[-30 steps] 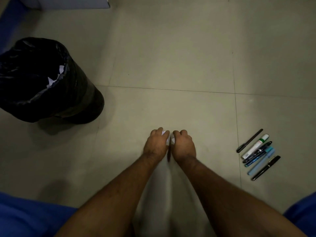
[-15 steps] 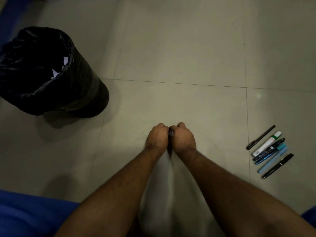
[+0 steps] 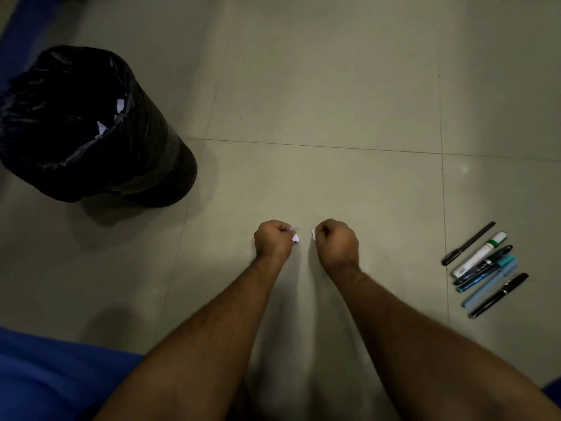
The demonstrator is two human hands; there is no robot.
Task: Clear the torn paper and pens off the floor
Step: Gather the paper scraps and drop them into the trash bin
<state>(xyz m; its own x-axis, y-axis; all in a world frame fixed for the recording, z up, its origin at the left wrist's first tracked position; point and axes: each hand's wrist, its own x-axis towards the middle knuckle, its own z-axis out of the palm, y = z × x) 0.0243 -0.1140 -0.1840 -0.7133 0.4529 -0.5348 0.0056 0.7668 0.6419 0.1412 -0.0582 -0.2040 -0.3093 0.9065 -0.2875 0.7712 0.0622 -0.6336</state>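
Note:
My left hand (image 3: pixel 273 240) is curled into a fist over the floor and pinches a small white paper scrap (image 3: pixel 295 237). A short gap to its right, my right hand (image 3: pixel 336 241) is curled too and pinches another white paper scrap (image 3: pixel 314 233). Several pens and markers (image 3: pixel 482 268) lie side by side in a slanted row on the floor at the right, well clear of both hands. A black-lined trash bin (image 3: pixel 145 165) stands at the left with white paper scraps (image 3: pixel 101 127) inside.
Beige floor tiles (image 3: pixel 318 86) spread around the hands, with grout lines crossing ahead and to the right. Blue fabric (image 3: pixel 54 381) fills the lower left corner, and a blue strip runs along the far left edge.
My two hands, pressed together over one piece of paper before, have pulled apart sideways. Each now holds its own small scrap.

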